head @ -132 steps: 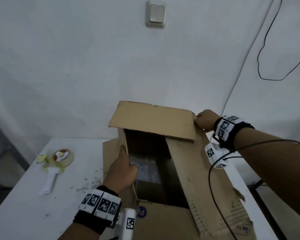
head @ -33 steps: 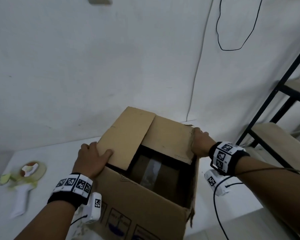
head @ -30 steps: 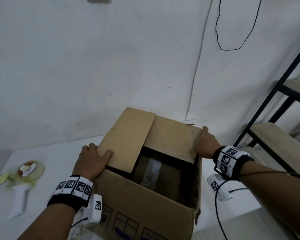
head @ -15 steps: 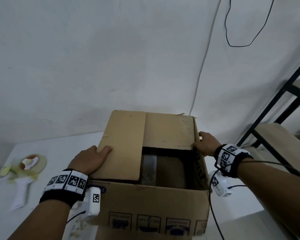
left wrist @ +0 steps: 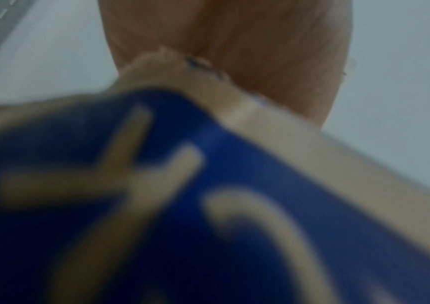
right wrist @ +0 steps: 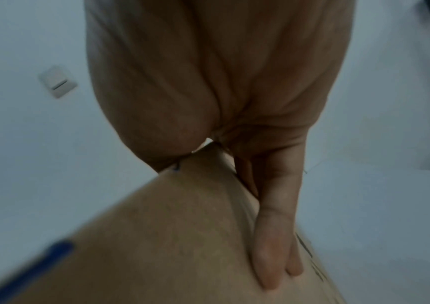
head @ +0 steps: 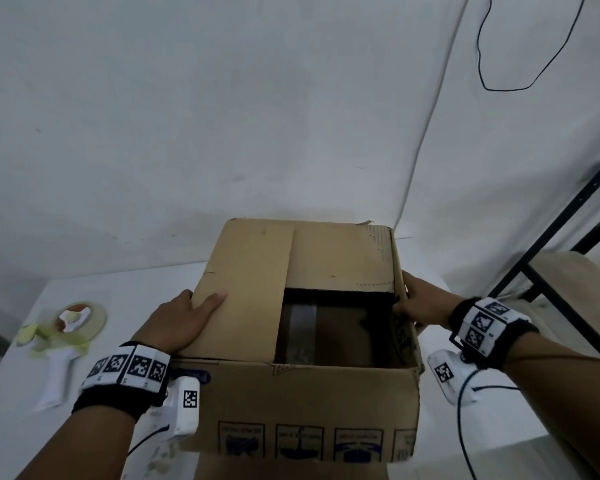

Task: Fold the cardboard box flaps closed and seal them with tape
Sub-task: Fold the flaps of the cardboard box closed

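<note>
The cardboard box [head: 305,403] stands on the white table [head: 125,292], its printed front wall facing me. Its left flap [head: 246,278] and far flap [head: 340,258] lie folded over the top; the rest of the opening is dark. My left hand [head: 177,320] holds the box's left top edge, thumb flat on the left flap. The left wrist view shows only my palm [left wrist: 234,41] over a blurred blue-printed box corner [left wrist: 157,205]. My right hand [head: 426,306] pinches the upright right flap [head: 404,337], thumb inside. Its fingers [right wrist: 273,236] lie straight on the outer cardboard [right wrist: 169,236].
A tape dispenser [head: 66,327] with a white handle lies on the table at the left. A black metal rack with wooden shelves [head: 568,282] stands close on the right. The wall [head: 291,116] rises just behind the box. Cardboard [head: 291,469] hangs below the front wall.
The left flap has been folded down over the far flap. The box has turned square to me. My right hand has slid from the far flap's corner to the right flap.
</note>
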